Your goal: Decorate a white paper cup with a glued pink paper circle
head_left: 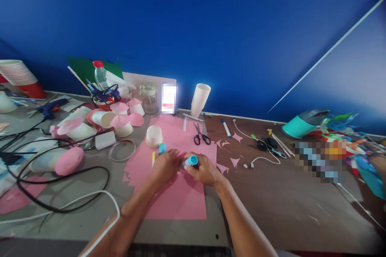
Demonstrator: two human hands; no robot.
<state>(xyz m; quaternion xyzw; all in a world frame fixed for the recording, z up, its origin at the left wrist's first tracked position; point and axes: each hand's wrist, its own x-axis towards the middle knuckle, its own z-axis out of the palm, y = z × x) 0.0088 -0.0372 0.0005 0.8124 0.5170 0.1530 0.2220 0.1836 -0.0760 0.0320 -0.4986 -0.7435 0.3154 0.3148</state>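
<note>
My right hand [206,170] is closed around a blue-and-white glue stick [193,161], its blue end tilted up toward me. Close beside it, my left hand [165,165] has its fingers bent together on a small pink paper piece [181,155], partly hidden by the fingers. Both hands are over stacked pink paper sheets [177,207]. A light blue cap [162,147] lies just beyond my left hand. Behind it stands a white paper cup [154,135]. Black-handled scissors [201,137] rest on the paper past my right hand.
Pink-topped paper cups [122,125], a glue gun [52,107] and looping black cables [64,210] crowd the left side. A tall white cup stack [200,99] leans near the blue wall. Pink scraps [235,162], a marker [226,128] and a teal container [301,124] lie rightward.
</note>
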